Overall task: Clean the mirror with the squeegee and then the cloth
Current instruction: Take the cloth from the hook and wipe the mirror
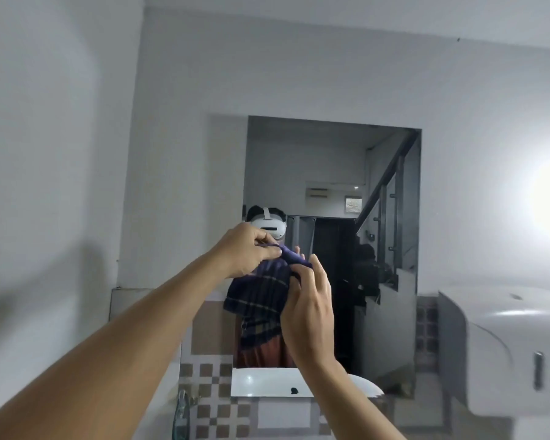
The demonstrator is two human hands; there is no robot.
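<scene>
A rectangular mirror (331, 173) hangs on the white wall straight ahead. In front of its lower left part I hold a dark purple striped cloth (261, 290) with both hands. My left hand (246, 249) pinches the cloth's top edge. My right hand (308, 309) grips the cloth's right side, fingers curled on it. The cloth hangs down between the hands, close to the glass; whether it touches the mirror I cannot tell. No squeegee is in view.
A white wall-mounted dispenser (502, 354) juts out at the right, near my right forearm. Below the mirror runs a brown-and-white checked tile band (210, 404). A small glass shelf edge (182, 408) sits at the lower left. The mirror reflects a white sink (267, 382).
</scene>
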